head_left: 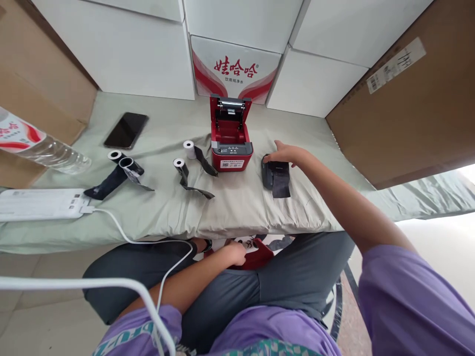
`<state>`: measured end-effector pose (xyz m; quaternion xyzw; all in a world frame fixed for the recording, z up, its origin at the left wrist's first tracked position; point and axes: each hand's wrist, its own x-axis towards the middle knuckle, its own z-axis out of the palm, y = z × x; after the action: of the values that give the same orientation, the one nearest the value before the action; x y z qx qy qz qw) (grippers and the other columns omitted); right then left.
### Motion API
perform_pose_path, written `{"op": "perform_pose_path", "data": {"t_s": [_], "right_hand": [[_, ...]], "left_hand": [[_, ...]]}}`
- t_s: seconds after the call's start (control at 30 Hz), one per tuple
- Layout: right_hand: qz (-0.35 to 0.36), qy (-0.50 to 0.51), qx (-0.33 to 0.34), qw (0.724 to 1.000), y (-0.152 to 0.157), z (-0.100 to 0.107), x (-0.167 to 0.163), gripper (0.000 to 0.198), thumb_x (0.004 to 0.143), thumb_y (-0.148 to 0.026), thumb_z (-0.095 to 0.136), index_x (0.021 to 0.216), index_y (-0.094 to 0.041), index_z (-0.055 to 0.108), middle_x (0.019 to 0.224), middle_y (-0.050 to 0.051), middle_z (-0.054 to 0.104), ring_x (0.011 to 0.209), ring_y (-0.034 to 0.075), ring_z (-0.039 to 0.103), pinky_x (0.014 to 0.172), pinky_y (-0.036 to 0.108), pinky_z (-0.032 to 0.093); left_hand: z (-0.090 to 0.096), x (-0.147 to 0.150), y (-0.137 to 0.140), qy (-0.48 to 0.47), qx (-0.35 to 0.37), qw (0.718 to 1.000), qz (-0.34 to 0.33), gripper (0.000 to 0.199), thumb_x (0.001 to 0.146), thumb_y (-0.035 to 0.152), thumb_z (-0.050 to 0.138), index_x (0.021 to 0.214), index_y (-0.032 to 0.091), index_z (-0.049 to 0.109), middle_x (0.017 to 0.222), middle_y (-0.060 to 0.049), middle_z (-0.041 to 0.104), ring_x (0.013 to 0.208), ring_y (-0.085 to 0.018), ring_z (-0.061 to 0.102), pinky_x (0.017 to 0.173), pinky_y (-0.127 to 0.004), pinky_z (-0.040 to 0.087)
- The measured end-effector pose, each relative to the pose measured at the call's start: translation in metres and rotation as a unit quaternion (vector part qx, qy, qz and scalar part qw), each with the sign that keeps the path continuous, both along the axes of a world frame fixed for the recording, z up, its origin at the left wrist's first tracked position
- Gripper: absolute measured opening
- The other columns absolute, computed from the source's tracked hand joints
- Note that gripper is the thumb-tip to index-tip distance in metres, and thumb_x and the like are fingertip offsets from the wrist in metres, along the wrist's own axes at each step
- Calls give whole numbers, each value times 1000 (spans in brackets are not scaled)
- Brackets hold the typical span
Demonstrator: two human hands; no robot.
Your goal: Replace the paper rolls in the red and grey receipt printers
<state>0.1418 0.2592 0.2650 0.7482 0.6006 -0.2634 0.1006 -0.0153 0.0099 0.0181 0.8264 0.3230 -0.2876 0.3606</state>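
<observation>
My right hand (pixel 289 153) reaches over a small black portable printer (pixel 267 174), gripping its top edge. From the printer's front a black paper strip (pixel 281 184) hangs onto the cloth. My left hand (pixel 235 253) lies low between my thighs, its fingers curled and partly hidden, beside a red seat (pixel 256 257). To the left of the black printer stands a red receipt printer (pixel 232 148), lid raised, its roll bay showing. Two small paper rolls (pixel 189 149) with dark tails lie left of it.
Further left are more paper rolls (pixel 130 166), a phone (pixel 126 130), a lying water bottle (pixel 44 143) and a white power strip (pixel 40 204) with a white cable (pixel 118 225). White boxes (pixel 237 64) line the back; a big cardboard box (pixel 404 94) stands right.
</observation>
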Motion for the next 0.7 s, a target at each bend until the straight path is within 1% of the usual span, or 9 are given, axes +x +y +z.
{"op": "perform_pose_path", "data": {"t_s": [0.1, 0.2, 0.27, 0.4, 0.5, 0.6, 0.7], "right_hand": [[-3, -30, -3, 1000, 4, -4, -8, 127, 68, -54, 82, 170, -29, 11, 163, 24, 37, 133, 47, 54, 84, 60, 64], [-12, -49, -1, 999, 8, -11, -13, 136, 63, -53, 87, 170, -33, 6, 169, 24, 21, 136, 51, 49, 80, 61, 64], [-12, -59, -4, 998, 10, -13, -16, 139, 60, -52, 89, 170, -33, 6, 170, 24, 15, 138, 54, 47, 79, 63, 64], [0, -70, -4, 998, 14, -17, -18, 143, 57, -49, 92, 170, -32, 6, 168, 25, 14, 138, 58, 44, 83, 70, 61], [0, -68, 5, 998, 20, -23, -15, 145, 54, -48, 94, 170, -31, 8, 168, 26, 14, 138, 59, 44, 86, 72, 59], [-2, -68, 14, 998, 23, -33, -11, 145, 54, -47, 94, 170, -32, 8, 169, 24, 12, 139, 57, 45, 92, 70, 58], [-18, -54, 33, 998, 25, -43, -8, 141, 57, -44, 93, 170, -34, 10, 170, 20, 15, 143, 52, 44, 102, 63, 55]], "left_hand": [[7, -2, 7, 42, -10, 999, -11, 44, 98, 34, 51, 128, 13, 75, 133, -22, 72, 121, -35, 69, 103, -44, 54], [11, -1, 9, 57, -17, 998, -17, 44, 98, 34, 53, 132, 15, 73, 136, -19, 71, 125, -34, 67, 106, -42, 53], [11, 0, 8, 62, -21, 998, -20, 46, 97, 36, 53, 134, 14, 71, 136, -20, 70, 127, -34, 66, 107, -42, 52], [11, 4, 5, 62, -25, 998, -23, 49, 98, 36, 52, 135, 9, 70, 137, -24, 69, 127, -37, 66, 107, -46, 52], [12, 4, 4, 58, -27, 998, -24, 47, 97, 33, 53, 132, 8, 72, 134, -24, 70, 125, -37, 67, 105, -45, 53], [12, 3, 4, 51, -26, 998, -24, 46, 96, 33, 56, 131, 9, 73, 134, -24, 70, 125, -37, 67, 106, -43, 53], [11, 4, 5, 50, -21, 998, -26, 45, 97, 32, 54, 132, 12, 73, 136, -23, 69, 127, -36, 66, 107, -44, 53]]}}
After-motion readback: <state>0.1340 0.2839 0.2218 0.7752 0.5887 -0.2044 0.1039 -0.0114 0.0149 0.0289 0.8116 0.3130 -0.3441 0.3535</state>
